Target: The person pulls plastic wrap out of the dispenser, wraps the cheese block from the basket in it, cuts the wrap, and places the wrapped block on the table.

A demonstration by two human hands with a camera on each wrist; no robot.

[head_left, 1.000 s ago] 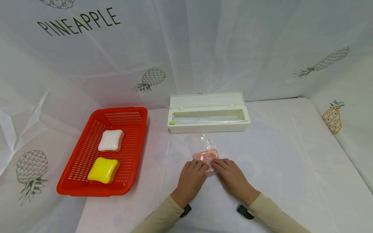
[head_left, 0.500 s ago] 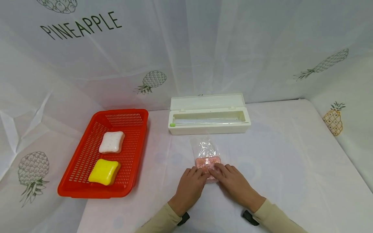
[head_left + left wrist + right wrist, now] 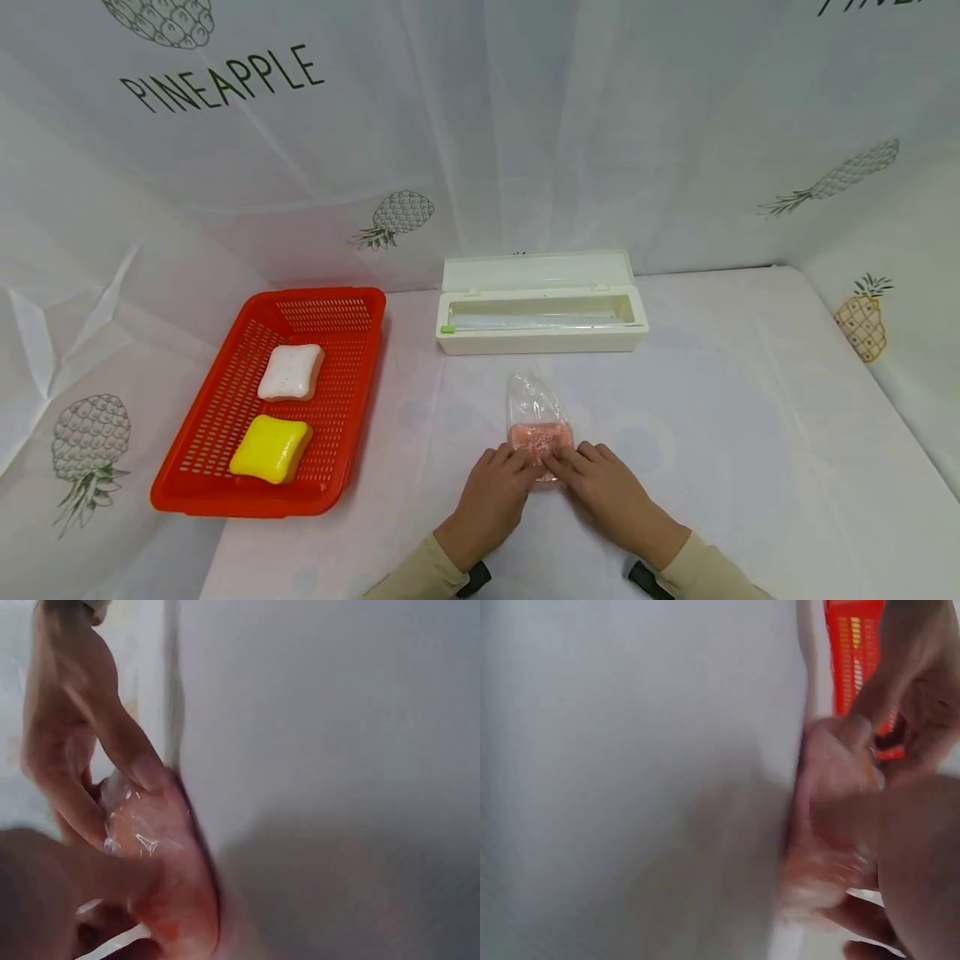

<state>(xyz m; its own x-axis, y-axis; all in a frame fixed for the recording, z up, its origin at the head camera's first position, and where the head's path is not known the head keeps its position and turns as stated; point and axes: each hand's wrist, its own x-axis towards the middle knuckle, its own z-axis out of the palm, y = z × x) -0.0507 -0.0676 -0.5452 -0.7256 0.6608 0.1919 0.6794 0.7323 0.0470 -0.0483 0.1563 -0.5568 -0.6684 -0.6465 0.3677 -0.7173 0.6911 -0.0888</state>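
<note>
A pink bar of soap (image 3: pixel 540 435) wrapped in clear plastic film lies on the white-covered table in the head view. A loose flap of film (image 3: pixel 532 398) sticks out beyond its far edge. My left hand (image 3: pixel 491 496) grips the soap's near left part, its thumb (image 3: pixel 147 771) pressed on the wrapped edge in the left wrist view. From the right, my right hand (image 3: pixel 611 500) holds the same bar, fingertips on its top. Both hands cover much of the near half. The right wrist view is blurred around the soap (image 3: pixel 829 769).
On the left stands a red perforated basket (image 3: pixel 360 400) holding a white soap bar (image 3: pixel 291 372) and a yellow soap bar (image 3: pixel 271 448). At the back, a white film dispenser box (image 3: pixel 543 342) has its lid up and a green slider (image 3: pixel 447 329) on its front edge.
Both hands and the wrapped soap have moved nearer to me, away from the dispenser box. The film flap looks narrower than before. The head view has tilted slightly up.
</note>
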